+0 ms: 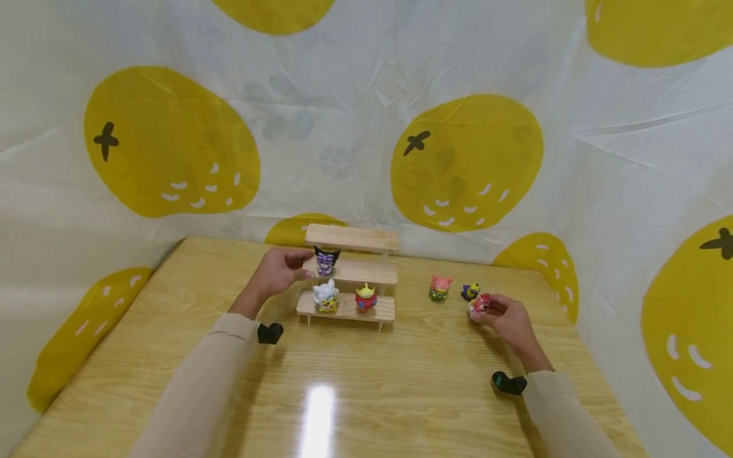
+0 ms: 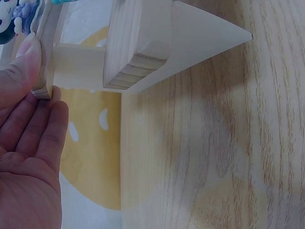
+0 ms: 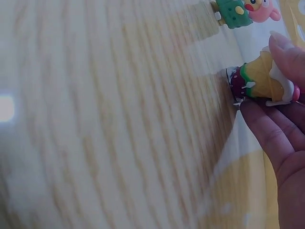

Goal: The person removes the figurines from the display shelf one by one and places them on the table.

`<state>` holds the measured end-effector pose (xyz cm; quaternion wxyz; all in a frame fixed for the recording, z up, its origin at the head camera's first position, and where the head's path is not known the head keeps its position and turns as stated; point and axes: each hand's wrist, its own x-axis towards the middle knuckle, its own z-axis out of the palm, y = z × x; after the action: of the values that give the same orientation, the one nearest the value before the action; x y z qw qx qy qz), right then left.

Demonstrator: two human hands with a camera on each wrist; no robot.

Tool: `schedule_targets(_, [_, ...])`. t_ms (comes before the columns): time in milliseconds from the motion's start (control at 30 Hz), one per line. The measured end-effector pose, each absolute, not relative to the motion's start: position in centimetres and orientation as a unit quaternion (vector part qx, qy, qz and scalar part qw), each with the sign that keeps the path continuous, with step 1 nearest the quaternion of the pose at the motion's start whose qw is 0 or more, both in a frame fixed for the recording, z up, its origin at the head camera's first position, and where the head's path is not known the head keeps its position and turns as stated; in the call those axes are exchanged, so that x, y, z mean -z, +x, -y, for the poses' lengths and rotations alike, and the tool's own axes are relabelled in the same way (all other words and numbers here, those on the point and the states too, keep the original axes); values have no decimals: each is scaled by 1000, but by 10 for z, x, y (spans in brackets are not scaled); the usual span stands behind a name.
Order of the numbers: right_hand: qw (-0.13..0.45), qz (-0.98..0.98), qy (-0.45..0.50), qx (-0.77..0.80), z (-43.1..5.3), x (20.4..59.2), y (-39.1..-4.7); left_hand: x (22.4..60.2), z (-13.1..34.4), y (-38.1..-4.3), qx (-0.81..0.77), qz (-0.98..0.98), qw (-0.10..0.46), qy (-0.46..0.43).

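Observation:
My left hand (image 1: 279,272) pinches the left end of the middle step of a three-step wooden display stand (image 1: 369,273), thumb on top and fingers beneath. Close to that thumb stands a black-and-purple figurine (image 1: 327,264) on the same step. On the lowest step sit a white figurine (image 1: 326,298) and a red figurine with a yellow head (image 1: 366,300). To the right, my right hand (image 1: 512,322) holds a red-and-white figurine (image 1: 478,308) between thumb and fingers; in the right wrist view this figurine (image 3: 261,78) also shows a tan middle and a green band.
A pink-and-green figurine (image 1: 439,288) and a dark blue-and-yellow one (image 1: 471,292) stand on the wooden table (image 1: 412,381) between the stand and my right hand. The stand's top step (image 1: 352,238) carries nothing. Behind hangs a white cloth (image 1: 343,127) with yellow fruit prints.

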<state>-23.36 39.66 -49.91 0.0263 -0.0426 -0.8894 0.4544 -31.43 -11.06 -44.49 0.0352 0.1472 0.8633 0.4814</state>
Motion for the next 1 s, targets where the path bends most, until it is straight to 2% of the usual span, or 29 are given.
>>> schedule_targets(467, [50,878,-13,-477,-403,494,-222,451,116,-314,-480,-863,27,153])
schedule_targets(1000, [125,869,-23,-478,-403,454,-209,449,112,-313,-497,-854,36,150])
